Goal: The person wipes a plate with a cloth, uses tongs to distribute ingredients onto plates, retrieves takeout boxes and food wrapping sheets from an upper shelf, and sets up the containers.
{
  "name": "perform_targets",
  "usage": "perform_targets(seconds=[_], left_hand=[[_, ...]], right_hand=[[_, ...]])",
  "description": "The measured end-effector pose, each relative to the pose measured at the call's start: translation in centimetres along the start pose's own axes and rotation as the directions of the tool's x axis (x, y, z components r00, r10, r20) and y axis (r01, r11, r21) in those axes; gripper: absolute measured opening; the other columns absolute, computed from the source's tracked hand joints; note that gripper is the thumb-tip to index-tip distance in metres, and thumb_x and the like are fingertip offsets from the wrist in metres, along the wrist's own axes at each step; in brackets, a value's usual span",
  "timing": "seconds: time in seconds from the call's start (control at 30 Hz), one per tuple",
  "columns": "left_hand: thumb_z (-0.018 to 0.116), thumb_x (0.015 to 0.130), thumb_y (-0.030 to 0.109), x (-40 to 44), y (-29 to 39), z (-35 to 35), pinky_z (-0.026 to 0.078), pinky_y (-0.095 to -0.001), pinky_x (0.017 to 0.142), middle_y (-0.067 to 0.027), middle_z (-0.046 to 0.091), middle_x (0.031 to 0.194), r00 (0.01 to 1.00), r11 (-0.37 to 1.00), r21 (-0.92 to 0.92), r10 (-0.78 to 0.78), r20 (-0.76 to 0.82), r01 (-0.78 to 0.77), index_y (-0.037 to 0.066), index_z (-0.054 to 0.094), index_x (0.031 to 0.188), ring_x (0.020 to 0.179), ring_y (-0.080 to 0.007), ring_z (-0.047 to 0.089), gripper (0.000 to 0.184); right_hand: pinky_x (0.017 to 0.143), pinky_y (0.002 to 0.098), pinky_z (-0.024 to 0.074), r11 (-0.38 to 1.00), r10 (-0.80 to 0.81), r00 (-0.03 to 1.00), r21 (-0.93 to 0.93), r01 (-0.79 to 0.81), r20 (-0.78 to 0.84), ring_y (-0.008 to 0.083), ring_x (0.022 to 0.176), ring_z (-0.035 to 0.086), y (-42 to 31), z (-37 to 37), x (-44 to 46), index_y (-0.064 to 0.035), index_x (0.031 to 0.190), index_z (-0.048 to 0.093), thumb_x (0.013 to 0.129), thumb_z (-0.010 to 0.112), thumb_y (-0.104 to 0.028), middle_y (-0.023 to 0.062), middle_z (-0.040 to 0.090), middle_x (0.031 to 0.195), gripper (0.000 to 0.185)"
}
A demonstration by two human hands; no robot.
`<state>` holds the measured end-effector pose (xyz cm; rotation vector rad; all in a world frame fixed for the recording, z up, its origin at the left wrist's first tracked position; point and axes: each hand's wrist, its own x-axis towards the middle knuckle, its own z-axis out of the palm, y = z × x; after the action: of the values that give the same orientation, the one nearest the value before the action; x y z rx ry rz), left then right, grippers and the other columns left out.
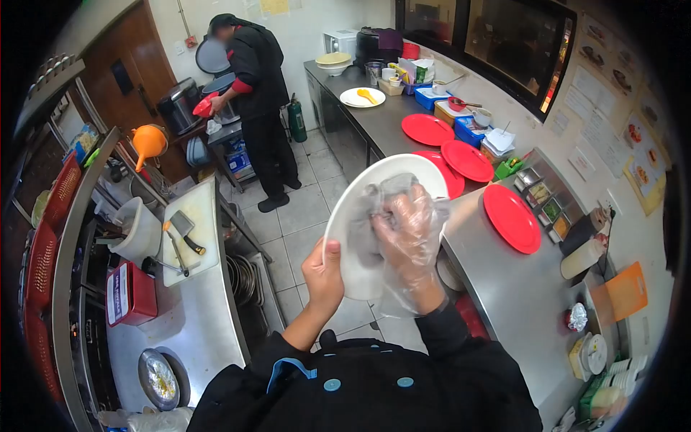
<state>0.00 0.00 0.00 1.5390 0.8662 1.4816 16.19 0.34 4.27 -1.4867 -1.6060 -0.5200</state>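
I hold a white plate up in front of my chest, tilted on edge above the floor, with its face turned toward my right side. My left fingers grip it at the near left rim: the thumb lies over the front of the edge, and the rest go behind the plate, where I cannot see them. My right fingers, inside a loose clear plastic glove, are bent and closed around a bunched grey cloth, which they press against the plate's face. So the plate sits between my two hands, pinched at the rim by one and covered across much of its middle by the other.

Right of the plate runs a steel tabletop carrying red plates; one of these is partly hidden behind the white plate's upper right rim. Farther right of the plate are a row of small condiment tubs, a squeeze bottle and an orange cutting board. Left of the plate, well apart from it, a white cutting board bears a cleaver, with a red bin just nearer to me. Beyond the plate, to its upper left, a co-worker in black stands with something red in hand.
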Motion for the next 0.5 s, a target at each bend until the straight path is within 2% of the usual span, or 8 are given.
perform_targets(seconds=[0.1,0.17,0.2,0.23,0.3,0.37,0.43,0.5], left_hand=[[0.048,0.096,0.037,-0.4,0.4,0.4,0.043,-0.0228,0.069,-0.0056,0.062,0.091,0.99,0.978,-0.165,-0.136,-0.032,0.129,-0.005,0.062,0.103,0.081,-0.0087,0.054,0.045],[0.048,0.096,0.038,-0.4,-0.1,0.5,0.043,-0.0219,0.066,-0.003,0.062,0.084,0.994,0.99,-0.124,-0.08,-0.077,0.07,-0.006,0.062,0.102,0.075,-0.0071,0.054,0.046],[0.048,0.096,0.038,-0.2,0.0,0.4,0.043,-0.0219,0.066,-0.003,0.062,0.084,0.994,0.99,-0.124,-0.072,-0.077,0.062,-0.006,0.062,0.102,0.075,-0.0071,0.054,0.046],[0.047,0.096,0.04,-0.2,0.1,0.3,0.044,-0.0219,0.067,-0.0037,0.063,0.086,0.993,0.99,-0.11,-0.101,-0.065,0.093,-0.006,0.061,0.103,0.076,-0.0073,0.055,0.049],[0.045,0.096,0.043,-0.1,0.1,0.0,0.044,-0.0218,0.068,-0.0045,0.064,0.088,0.99,0.987,-0.093,-0.134,-0.05,0.129,-0.006,0.06,0.105,0.076,-0.0076,0.056,0.052],[0.045,0.096,0.044,0.3,-0.1,-0.3,0.046,-0.0226,0.071,-0.0076,0.065,0.094,0.979,0.967,-0.176,-0.196,-0.045,0.186,-0.007,0.058,0.109,0.08,-0.0098,0.059,0.054],[0.044,0.096,0.043,0.9,-0.2,-0.7,0.046,-0.0234,0.073,-0.009,0.065,0.096,0.977,0.96,-0.215,-0.2,-0.072,0.181,-0.007,0.057,0.11,0.081,-0.0109,0.059,0.054],[0.044,0.096,0.043,2.0,-0.3,-1.1,0.047,-0.0242,0.074,-0.0104,0.065,0.098,0.974,0.953,-0.249,-0.204,-0.098,0.175,-0.008,0.056,0.112,0.083,-0.012,0.06,0.055]], right_hand=[[0.074,0.0443,0.0424,1.0,-0.019,0.994,-0.002,0.018,-0.104,0.0298,0.093,0.054,-0.3,-0.5,0.5,-0.005,0.082,0.06,0.068,0.063,-0.006,0.0137,0.054,0.09,0.014],[0.072,0.0441,0.0426,0.907,0.313,0.949,0.307,-0.289,-0.031,0.0329,0.088,0.055,-0.1,-1.0,1.8,-0.0048,0.077,0.057,0.067,0.066,-0.008,0.0157,0.054,0.09,0.013],[0.071,0.0442,0.0432,0.954,0.277,0.96,0.128,-0.272,-0.028,0.0361,0.084,0.055,-0.5,-0.7,1.4,-0.0055,0.076,0.056,0.066,0.069,-0.012,0.0171,0.055,0.091,0.017],[0.071,0.0442,0.0432,0.955,0.273,0.961,0.129,-0.267,-0.033,0.0361,0.084,0.055,-0.8,-0.6,1.3,-0.0055,0.076,0.056,0.066,0.069,-0.012,0.0171,0.055,0.091,0.017],[0.07,0.0454,0.0448,0.99,0.087,0.995,0.115,-0.081,-0.049,0.0345,0.084,0.055,-1.4,-0.5,1.1,-0.0069,0.085,0.059,0.068,0.066,-0.013,0.0163,0.053,0.092,0.019],[0.066,0.0445,0.0461,0.994,0.087,0.986,0.076,-0.077,-0.141,0.0332,0.08,0.057,1.3,1.5,1.0,-0.0075,0.084,0.06,0.068,0.067,-0.016,0.0141,0.054,0.089,0.019],[0.065,0.0444,0.0465,0.974,0.211,0.975,-0.074,-0.215,-0.065,0.0326,0.079,0.057,3.2,1.6,1.4,-0.0076,0.083,0.059,0.069,0.066,-0.019,0.0131,0.055,0.088,0.019],[0.066,0.0442,0.0468,0.967,0.243,0.97,-0.072,-0.244,-0.024,0.0326,0.079,0.057,3.2,1.8,-0.3,-0.0074,0.082,0.059,0.07,0.065,-0.018,0.0126,0.055,0.087,0.018]])
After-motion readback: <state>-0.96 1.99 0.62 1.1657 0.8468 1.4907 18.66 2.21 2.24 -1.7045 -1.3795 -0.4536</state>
